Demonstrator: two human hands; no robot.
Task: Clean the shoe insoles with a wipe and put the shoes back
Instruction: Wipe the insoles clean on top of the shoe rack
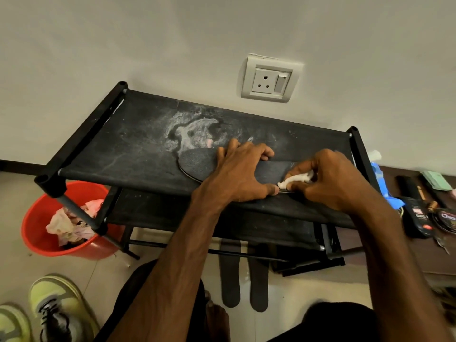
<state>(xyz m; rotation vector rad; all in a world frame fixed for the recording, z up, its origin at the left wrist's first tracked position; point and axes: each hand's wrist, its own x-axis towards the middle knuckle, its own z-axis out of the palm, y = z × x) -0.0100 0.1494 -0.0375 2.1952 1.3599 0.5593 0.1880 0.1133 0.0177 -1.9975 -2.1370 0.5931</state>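
Right hand (pixel 338 178) with wipe (pixel 296 180) (on insole (pixel 197 164))

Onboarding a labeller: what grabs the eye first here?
Both hands meet at centre atop the black rack: the left hand holds a dark insole while the right hand pinches a white wipe against it. A red bucket of crumpled paper stands on the floor at left; a white wall socket sits above the rack.

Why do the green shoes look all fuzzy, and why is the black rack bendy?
Head view: the wide lens bends straight lines, so the black rack bows; head view, bottom corner: the green shoes lie at the picture's edge, where it smears soft; head view, middle: the white wipe looks sharp; the light is dim and warm, no glare.
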